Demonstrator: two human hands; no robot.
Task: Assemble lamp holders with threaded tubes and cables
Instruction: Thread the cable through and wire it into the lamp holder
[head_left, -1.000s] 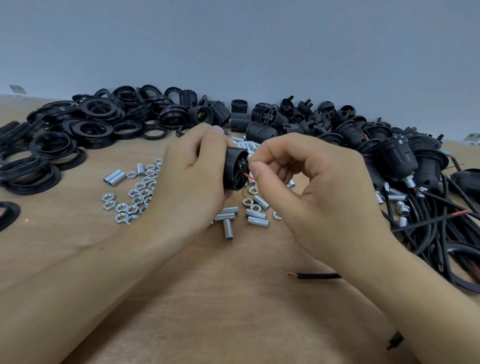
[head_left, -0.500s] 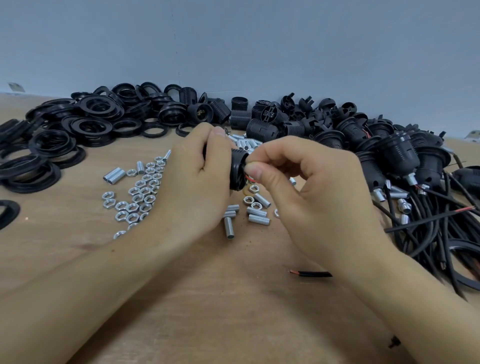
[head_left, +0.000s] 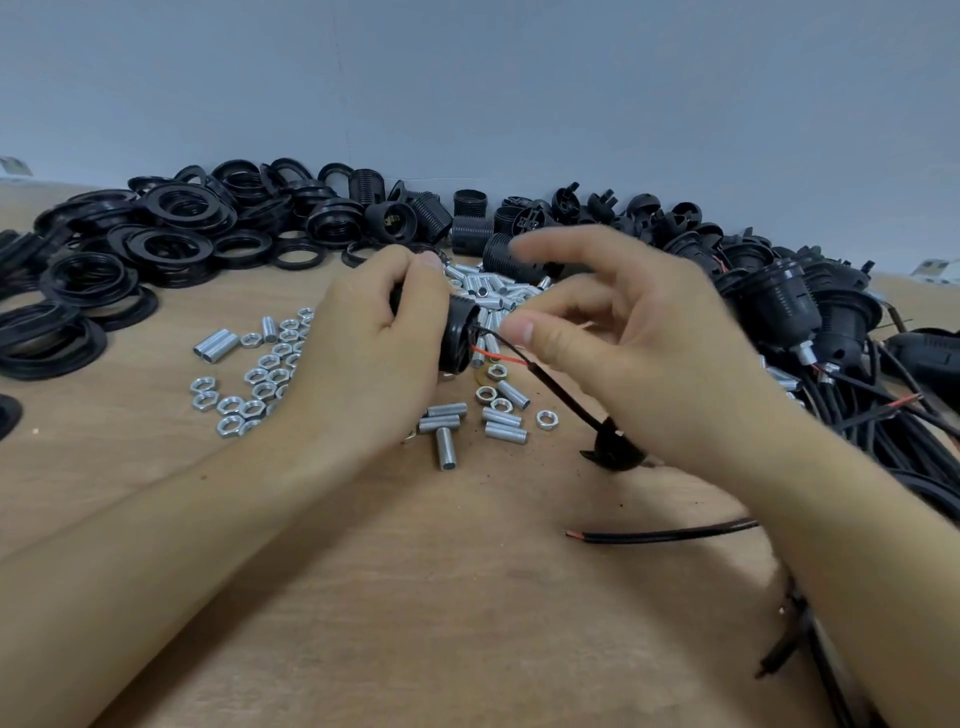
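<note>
Wiring step, I reckon: left hand (head_left: 379, 343) fingers wrapped round lamp holder (head_left: 460, 332); right hand (head_left: 639, 353) at 3 o'clock, fingers released, cable (head_left: 558, 387) dangling. Next: regrip cable, seat cap (head_left: 613, 447).

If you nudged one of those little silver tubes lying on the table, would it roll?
Probably: the threaded tubes are round cylinders lying on their sides on flat wood. They look like metal, so likely stiff. The thread ridges may give fingers some grip.

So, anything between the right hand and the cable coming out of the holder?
Nothing visible. The right hand hovers open just above the cable, which runs from the lamp holder gripped by the left hand.
</note>
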